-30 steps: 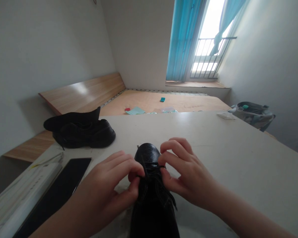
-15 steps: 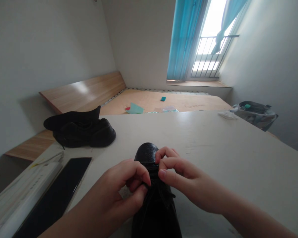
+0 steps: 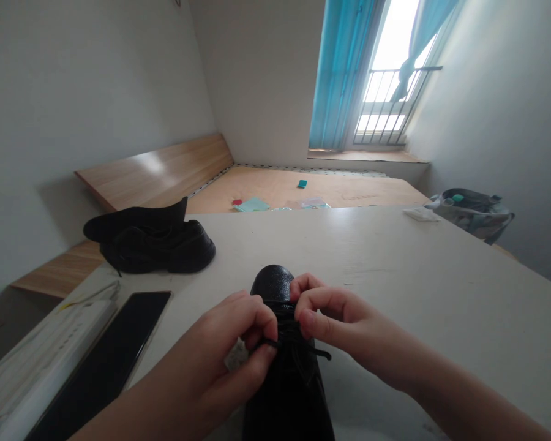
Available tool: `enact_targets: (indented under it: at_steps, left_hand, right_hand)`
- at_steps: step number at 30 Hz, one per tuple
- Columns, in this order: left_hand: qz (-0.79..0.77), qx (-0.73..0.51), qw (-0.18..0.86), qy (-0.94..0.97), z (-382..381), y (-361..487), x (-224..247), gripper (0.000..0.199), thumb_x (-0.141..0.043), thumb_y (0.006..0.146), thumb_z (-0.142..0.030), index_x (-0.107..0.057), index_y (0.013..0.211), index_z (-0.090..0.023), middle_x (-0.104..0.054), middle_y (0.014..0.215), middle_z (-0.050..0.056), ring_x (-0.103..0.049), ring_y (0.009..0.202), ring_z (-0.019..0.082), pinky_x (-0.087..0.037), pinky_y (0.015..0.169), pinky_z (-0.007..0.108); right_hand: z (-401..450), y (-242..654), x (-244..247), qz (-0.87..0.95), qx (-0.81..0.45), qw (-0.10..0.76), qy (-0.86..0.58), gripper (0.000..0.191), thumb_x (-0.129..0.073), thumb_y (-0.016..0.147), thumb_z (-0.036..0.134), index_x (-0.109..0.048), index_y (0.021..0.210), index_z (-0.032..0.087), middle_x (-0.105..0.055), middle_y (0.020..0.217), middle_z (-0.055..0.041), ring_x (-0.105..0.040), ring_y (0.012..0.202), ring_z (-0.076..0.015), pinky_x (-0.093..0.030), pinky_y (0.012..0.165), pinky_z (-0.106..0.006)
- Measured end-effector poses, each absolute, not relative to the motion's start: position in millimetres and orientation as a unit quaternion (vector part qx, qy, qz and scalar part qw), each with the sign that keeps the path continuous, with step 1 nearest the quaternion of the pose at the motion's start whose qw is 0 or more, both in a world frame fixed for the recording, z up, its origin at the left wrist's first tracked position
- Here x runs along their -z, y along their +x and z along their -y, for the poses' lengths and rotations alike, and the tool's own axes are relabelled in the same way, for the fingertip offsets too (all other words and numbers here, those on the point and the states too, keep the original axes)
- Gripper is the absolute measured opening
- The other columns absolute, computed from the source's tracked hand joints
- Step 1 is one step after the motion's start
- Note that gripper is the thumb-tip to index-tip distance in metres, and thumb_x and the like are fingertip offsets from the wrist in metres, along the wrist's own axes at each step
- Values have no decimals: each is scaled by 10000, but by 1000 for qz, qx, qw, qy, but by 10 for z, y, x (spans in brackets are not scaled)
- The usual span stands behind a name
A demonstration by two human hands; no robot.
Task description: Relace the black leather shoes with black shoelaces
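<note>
shoe (image 3: 272, 283): black, shiny grained toe, sole down on table (image 3: 376, 251), toe pointing away | lace (image 3: 320, 353): thin, black, across shoe's front, one end sticking out right

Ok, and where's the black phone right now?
In the head view, the black phone lies on the white table at the left, between the white box and the left hand.
</note>
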State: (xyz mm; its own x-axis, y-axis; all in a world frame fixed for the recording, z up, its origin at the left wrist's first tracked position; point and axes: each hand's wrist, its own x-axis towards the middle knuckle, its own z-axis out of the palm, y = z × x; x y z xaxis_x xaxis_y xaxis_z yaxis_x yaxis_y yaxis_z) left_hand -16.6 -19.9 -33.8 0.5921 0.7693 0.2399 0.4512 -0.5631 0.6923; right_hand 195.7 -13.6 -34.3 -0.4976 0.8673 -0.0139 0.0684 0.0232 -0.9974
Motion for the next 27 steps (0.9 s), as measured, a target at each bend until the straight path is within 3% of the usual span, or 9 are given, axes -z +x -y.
enact_targets:
  at_steps: [4,8,14,20,27]
  left_hand:
    - [-339,-266,333,839,208,-179,322,98,-468,851,-151,-497,827,-241,-555,855,-35,-545,818,118,-461,705,195]
    - [-326,-247,263,874,219,-191,301,105,-452,872,-148,-478,820,-235,-571,894,-32,-539,925,138,-430,860,246]
    - [-318,-219,162,908,169,-161,290,212,-392,913,-132,-459,725,-204,-528,739,-14,-484,759,160,-400,725,303]
    - [-302,-209,66,928,154,-172,277,223,-372,918,-130,-495,743,-194,-528,743,15,-451,734,187,-342,712,356]
    - [-305,-183,86,931,155,-184,248,249,-344,928,-141,-526,766,-193,-545,754,16,-464,742,187,-345,730,362]
  right_hand:
    - [140,1941,364,648,-559,339,-392,472,-514,871,617,-559,703,178,-461,997,-45,-468,918,-178,-408,862,-331]
    - [145,1946,396,684,-504,340,-403,385,-516,902,527,-529,708,195,-468,992,-36,-451,1002,-192,-369,943,-352]
    - [136,1973,394,736,-446,333,-386,310,-512,930,365,-475,673,194,-466,956,-23,-451,993,-180,-347,973,-370]
    - [104,2031,364,769,-418,304,-376,284,-528,922,302,-476,666,190,-468,991,-31,-451,1010,-183,-348,992,-390]
    - [72,2142,338,811,-386,266,-350,225,-554,910,223,-497,694,192,-452,1017,-20,-444,1031,-167,-368,960,-342]
